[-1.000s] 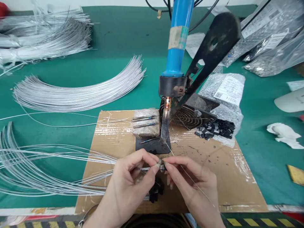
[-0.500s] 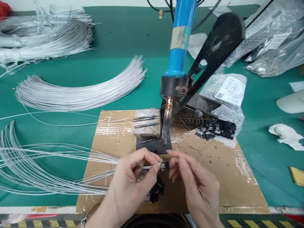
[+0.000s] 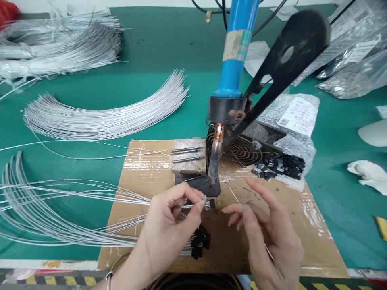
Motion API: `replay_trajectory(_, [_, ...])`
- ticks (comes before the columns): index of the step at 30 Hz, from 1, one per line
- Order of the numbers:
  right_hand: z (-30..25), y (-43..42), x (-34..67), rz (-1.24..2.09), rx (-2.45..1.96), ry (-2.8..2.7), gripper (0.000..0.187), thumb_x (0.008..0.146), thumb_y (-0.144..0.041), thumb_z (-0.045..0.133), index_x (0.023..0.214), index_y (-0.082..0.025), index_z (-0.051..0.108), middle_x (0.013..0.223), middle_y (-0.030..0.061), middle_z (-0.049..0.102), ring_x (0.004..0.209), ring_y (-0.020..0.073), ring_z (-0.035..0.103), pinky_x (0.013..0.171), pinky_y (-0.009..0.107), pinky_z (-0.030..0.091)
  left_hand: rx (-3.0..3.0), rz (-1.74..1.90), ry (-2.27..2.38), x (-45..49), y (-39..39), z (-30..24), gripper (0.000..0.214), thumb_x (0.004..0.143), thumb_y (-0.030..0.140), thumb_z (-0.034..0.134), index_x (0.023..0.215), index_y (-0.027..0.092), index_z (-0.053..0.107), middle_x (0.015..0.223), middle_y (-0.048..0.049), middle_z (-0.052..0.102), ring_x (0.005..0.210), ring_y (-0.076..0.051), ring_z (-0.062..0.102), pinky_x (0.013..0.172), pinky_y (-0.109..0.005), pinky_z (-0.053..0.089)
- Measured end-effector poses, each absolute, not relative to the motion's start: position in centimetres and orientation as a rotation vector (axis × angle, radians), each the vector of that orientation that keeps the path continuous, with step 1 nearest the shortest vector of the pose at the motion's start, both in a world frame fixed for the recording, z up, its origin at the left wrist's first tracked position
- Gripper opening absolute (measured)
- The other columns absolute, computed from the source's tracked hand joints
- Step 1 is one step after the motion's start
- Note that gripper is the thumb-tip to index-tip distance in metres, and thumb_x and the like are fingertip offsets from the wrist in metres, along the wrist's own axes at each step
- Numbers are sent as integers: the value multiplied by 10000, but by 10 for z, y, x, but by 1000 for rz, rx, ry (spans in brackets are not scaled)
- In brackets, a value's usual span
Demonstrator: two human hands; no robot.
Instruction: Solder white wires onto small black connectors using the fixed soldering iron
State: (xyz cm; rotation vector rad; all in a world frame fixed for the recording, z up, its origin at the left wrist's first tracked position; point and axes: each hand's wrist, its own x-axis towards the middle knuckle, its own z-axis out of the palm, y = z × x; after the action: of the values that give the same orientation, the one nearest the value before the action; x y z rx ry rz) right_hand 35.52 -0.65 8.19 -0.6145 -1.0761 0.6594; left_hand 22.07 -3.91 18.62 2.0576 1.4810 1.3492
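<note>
My left hand pinches a small black-ended connector between thumb and forefinger; a light-grey wire runs back from it to the left. In my right hand, thumb and middle finger grip a thin length of solder wire, its tail crossing the palm, with the forefinger raised. Above both hands stands a soldering iron with a blue handle, clamped tip down in a black bracket. Its tip points at a dark base plate. Below my left hand lie several wires ending in black connectors.
A cardboard sheet covers the mat. On it sit a grey sponge block with thin metal rods and a coiled stand. Small black parts spill from a bag at right. A bundle of wires lies at left.
My right hand has moved right, away from the connector, and its forefinger has lifted; the solder wire now shows in front of it. My left hand keeps hold of the connector. The view has shifted slightly.
</note>
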Motion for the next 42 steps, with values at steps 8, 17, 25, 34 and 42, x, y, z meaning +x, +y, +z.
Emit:
replay_trajectory(8, [80, 8, 368, 533, -412, -1225, 133, 1059, -133, 537, 932, -171, 526, 914, 38, 538, 806, 91, 532, 741, 257, 438, 2088, 1323, 1570, 231, -40, 199, 150, 911, 201, 666, 794, 112, 638, 923, -66, 736, 814, -71, 690, 731, -88, 506])
replay_trajectory(17, [95, 1, 366, 922, -305, -1090, 246, 1079, -254, 548, 848, -169, 548, 1325, 10, 653, 1243, 174, 654, 1116, 333, 496, 2106, 1361, 1538, 235, -36, 205, 130, 895, 164, 674, 785, 100, 649, 878, -55, 731, 797, -68, 693, 724, -72, 510])
replay_trajectory(25, [107, -8, 361, 989, -306, -1037, 251, 1048, -244, 593, 818, -164, 530, 1250, 8, 710, 1159, 132, 701, 1056, 218, 500, 2111, 1368, 1558, 234, -34, 206, 119, 894, 157, 683, 792, 103, 655, 851, -44, 694, 759, -63, 673, 673, -75, 492])
replay_trajectory(34, [110, -6, 360, 942, -372, -1040, 276, 1018, -297, 634, 784, -177, 552, 1229, 21, 725, 1139, 145, 711, 1023, 220, 500, 2106, 1370, 1544, 236, -31, 210, 120, 907, 148, 674, 800, 106, 642, 818, -31, 672, 756, -54, 659, 656, -66, 472])
replay_trajectory(42, [112, -4, 359, 872, -372, -1066, 250, 1019, -262, 619, 792, -180, 555, 1220, -25, 729, 1105, 113, 719, 987, 190, 492, 2085, 1426, 1471, 229, -28, 204, 109, 957, 163, 671, 851, 138, 658, 966, -3, 725, 811, -23, 672, 700, -48, 460])
